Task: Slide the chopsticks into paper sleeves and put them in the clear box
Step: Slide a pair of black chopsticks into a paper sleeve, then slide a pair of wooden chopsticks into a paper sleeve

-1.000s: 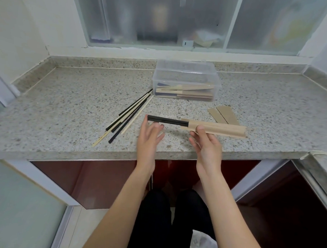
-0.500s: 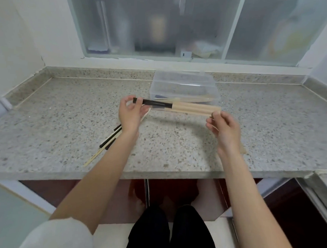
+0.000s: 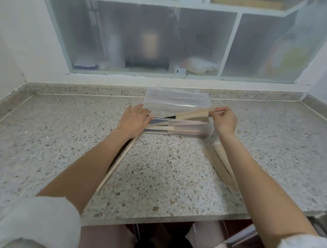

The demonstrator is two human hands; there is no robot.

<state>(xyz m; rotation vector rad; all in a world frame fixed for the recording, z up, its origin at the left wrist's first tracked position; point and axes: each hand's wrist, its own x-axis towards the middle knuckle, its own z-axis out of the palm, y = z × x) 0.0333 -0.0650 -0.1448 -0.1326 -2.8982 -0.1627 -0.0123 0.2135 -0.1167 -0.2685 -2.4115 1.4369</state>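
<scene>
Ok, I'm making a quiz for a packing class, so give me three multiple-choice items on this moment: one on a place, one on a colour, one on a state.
1. Where is the sleeved pair of chopsticks held by the right hand?
A. Flat on the countertop
B. Tilted over the open clear box
C. On the window sill

2. What colour is the chopstick end sticking out of that paper sleeve?
A. Black
B. Red
C. White

3. What is the left hand doing?
A. Hanging below the counter
B. Gripping loose chopsticks
C. Resting at the box's left end

Answers: 1 B, it slopes down into the box. 2 A, a dark tip shows past the tan paper. 3 C, its fingers lie against the box's left wall.
</scene>
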